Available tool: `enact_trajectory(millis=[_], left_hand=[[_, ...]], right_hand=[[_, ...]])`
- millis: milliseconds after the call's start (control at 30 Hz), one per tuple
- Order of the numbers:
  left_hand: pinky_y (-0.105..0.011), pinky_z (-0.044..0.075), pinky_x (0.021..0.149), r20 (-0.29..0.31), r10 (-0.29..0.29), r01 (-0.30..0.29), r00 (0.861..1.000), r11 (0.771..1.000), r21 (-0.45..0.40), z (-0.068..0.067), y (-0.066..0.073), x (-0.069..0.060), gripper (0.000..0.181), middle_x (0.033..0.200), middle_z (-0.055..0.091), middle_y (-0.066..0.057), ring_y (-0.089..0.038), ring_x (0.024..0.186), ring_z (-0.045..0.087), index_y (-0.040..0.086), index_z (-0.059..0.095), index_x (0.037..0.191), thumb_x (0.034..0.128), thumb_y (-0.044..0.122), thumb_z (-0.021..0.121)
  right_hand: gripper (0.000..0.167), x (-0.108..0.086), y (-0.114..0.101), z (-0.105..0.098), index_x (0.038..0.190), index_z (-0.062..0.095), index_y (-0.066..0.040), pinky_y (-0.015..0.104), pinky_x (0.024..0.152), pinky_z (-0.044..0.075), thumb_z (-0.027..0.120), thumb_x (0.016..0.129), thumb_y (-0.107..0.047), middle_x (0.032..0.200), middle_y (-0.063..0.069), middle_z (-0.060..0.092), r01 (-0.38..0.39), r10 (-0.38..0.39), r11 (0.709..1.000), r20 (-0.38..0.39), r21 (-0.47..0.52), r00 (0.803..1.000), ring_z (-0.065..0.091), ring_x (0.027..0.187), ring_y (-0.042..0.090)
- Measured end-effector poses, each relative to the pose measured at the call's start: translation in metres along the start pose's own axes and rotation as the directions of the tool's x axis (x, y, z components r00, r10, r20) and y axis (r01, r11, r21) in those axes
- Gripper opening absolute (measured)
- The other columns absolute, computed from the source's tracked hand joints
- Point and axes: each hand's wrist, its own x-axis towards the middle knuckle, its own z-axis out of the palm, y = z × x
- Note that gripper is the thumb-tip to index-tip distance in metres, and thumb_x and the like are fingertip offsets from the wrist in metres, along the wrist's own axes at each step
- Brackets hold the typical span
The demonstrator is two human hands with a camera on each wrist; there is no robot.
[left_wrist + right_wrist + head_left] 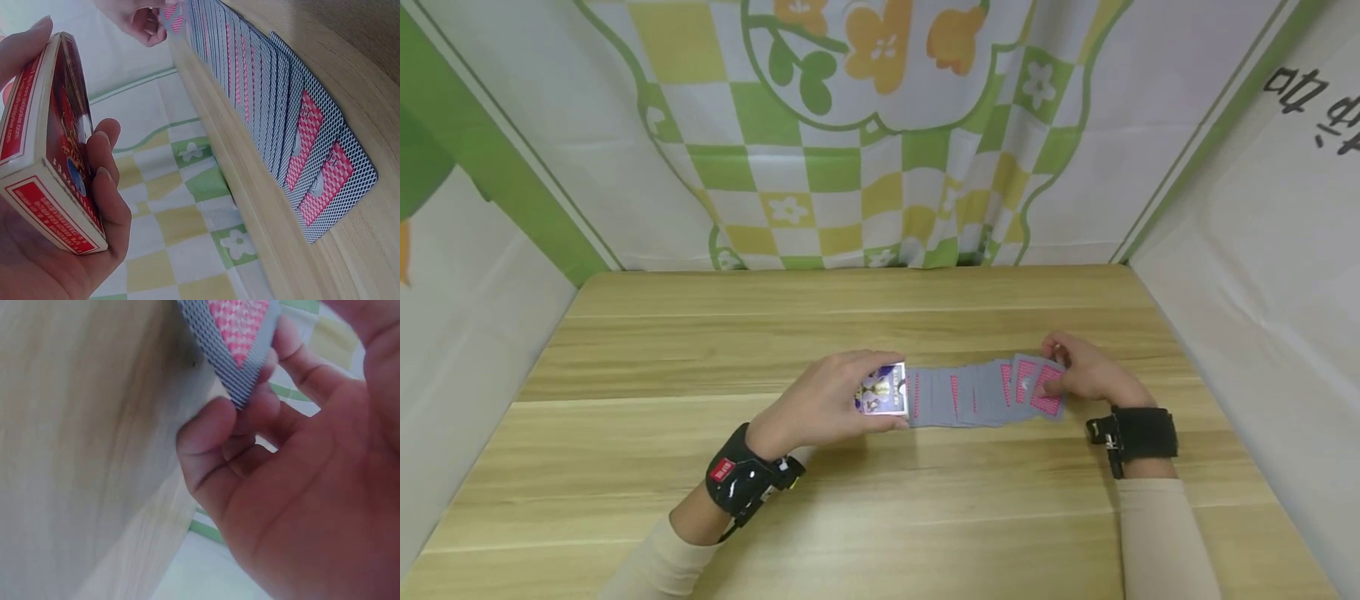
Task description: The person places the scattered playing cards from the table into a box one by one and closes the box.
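Note:
In the head view my left hand [827, 402] grips a small card box [882, 390] between thumb and fingers. The left wrist view shows the box [72, 144] with red and white printed sides, held above the table. A long overlapping row of playing cards [958, 393] lies face down on the table, stretching right from the box; their backs are red and grey patterned. At the row's right end my right hand [1093, 372] pinches a playing card [1048, 393]. Only a corner of that card [240, 347] shows in the right wrist view, among the curled fingers.
The wooden table [925, 517] runs back to a checked green and yellow curtain [865, 175]. White cloth walls [1247, 275] stand on both sides. Each wrist carries a black strap [1146, 432] with a small camera.

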Motion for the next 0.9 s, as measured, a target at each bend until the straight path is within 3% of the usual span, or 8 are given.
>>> enact_trajectory(millis=[133, 267, 500, 633, 733, 900], left_hand=[[-0.023, 0.051, 0.075, 0.005, -0.004, 0.004, 1.0, 1.0, 0.004, 0.0, -0.001, 0.0, 0.078, 0.128, 0.074, -0.001, -0.007, 0.088, 0.061, 0.014, 0.061, 0.146, 0.0827, 0.05, 0.087], [-0.023, 0.051, 0.075, 0.01, -0.014, 0.014, 1.0, 1.0, 0.0, 0.001, -0.001, 0.0, 0.077, 0.128, 0.073, -0.001, -0.007, 0.089, 0.061, 0.015, 0.06, 0.147, 0.083, 0.049, 0.087], [-0.024, 0.051, 0.076, 0.012, -0.015, 0.015, 1.0, 1.0, -0.006, 0.001, -0.001, 0.0, 0.077, 0.128, 0.073, 0.0, -0.007, 0.09, 0.061, 0.016, 0.06, 0.147, 0.0834, 0.049, 0.087], [-0.023, 0.051, 0.076, 0.017, -0.015, 0.016, 1.0, 1.0, -0.004, 0.001, -0.002, 0.0, 0.077, 0.128, 0.073, 0.0, -0.007, 0.09, 0.061, 0.016, 0.059, 0.148, 0.0837, 0.049, 0.086], [-0.024, 0.052, 0.076, 0.017, -0.014, 0.014, 1.0, 1.0, -0.011, 0.0, -0.002, 0.0, 0.078, 0.128, 0.073, -0.001, -0.007, 0.09, 0.061, 0.015, 0.059, 0.148, 0.0836, 0.049, 0.086], [-0.025, 0.052, 0.076, 0.016, -0.023, 0.023, 1.0, 1.0, -0.009, 0.0, -0.002, 0.0, 0.077, 0.128, 0.073, -0.001, -0.008, 0.09, 0.062, 0.016, 0.06, 0.147, 0.0834, 0.05, 0.086]], right_hand=[[0.033, 0.0, 0.002, -0.001, 0.1, 0.058, -0.006, 0.028, 0.064, 0.038, 0.085, 0.083, -0.008, 0.081, 0.003, 0.048, -0.001, 0.001, 1.0, -0.053, -0.002, 0.999, 0.046, 0.074, 0.018], [0.024, 0.0, 0.003, -0.001, 0.102, 0.067, -0.006, 0.028, 0.065, 0.042, 0.083, 0.084, -0.008, 0.084, 0.004, 0.058, -0.018, 0.018, 1.0, -0.093, -0.002, 0.996, 0.051, 0.076, 0.018], [0.025, -0.002, 0.005, -0.005, 0.113, 0.074, -0.005, 0.027, 0.074, 0.05, 0.079, 0.09, -0.013, 0.098, 0.009, 0.073, -0.017, 0.019, 1.0, -0.078, 0.023, 0.997, 0.063, 0.087, 0.015], [0.029, -0.01, -0.009, -0.011, 0.12, 0.068, -0.005, 0.027, 0.075, 0.052, 0.075, 0.097, -0.02, 0.101, 0.006, 0.077, 0.028, -0.021, 0.993, -0.057, 0.115, 0.998, 0.066, 0.085, 0.01], [0.033, -0.015, -0.03, -0.013, 0.124, 0.062, -0.004, 0.033, 0.072, 0.058, 0.073, 0.1, -0.024, 0.098, 0.007, 0.079, 0.075, -0.064, 0.968, -0.052, 0.238, 0.997, 0.069, 0.079, 0.01], [0.034, -0.017, -0.069, -0.001, 0.125, 0.061, -0.005, 0.039, 0.064, 0.062, 0.074, 0.1, -0.025, 0.091, 0.006, 0.078, 0.146, -0.139, 0.901, -0.047, 0.409, 0.989, 0.071, 0.069, 0.017]])
